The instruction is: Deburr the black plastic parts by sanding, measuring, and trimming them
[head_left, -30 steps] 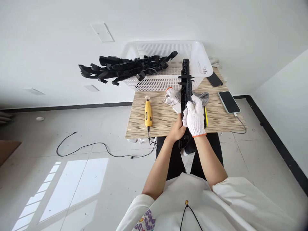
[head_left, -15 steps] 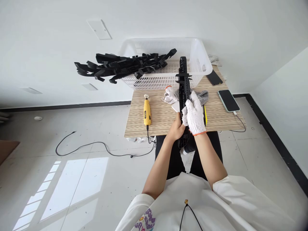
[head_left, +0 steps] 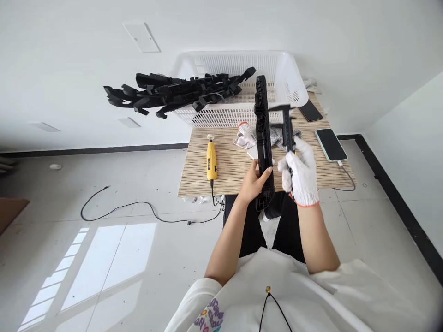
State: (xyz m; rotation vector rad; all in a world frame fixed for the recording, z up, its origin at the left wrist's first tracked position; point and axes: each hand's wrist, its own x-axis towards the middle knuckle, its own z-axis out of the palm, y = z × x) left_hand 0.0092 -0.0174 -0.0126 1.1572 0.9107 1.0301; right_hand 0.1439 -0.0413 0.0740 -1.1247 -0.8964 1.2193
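Note:
My bare left hand (head_left: 253,183) grips a long black plastic part (head_left: 264,133) near its lower end. The part points away from me, its far end over the basket's near rim. In my right hand (head_left: 302,174), which wears a white knit glove with an orange cuff, is a black caliper (head_left: 287,127). Its jaws are spread and point left toward the part, beside it. The caliper's lower end is partly hidden by the gloved fingers.
A white plastic basket (head_left: 238,113) on the wooden table (head_left: 230,177) carries several black plastic parts (head_left: 180,92) that overhang its left side. A yellow rotary tool (head_left: 211,160), a loose glove (head_left: 246,137), a charging phone (head_left: 331,145) and a dark phone (head_left: 310,111) lie around. A black cord (head_left: 138,203) crosses the floor.
My right hand has drawn the caliper off the black part and moved it to the right. The left hand keeps its hold on the part, which has turned slightly.

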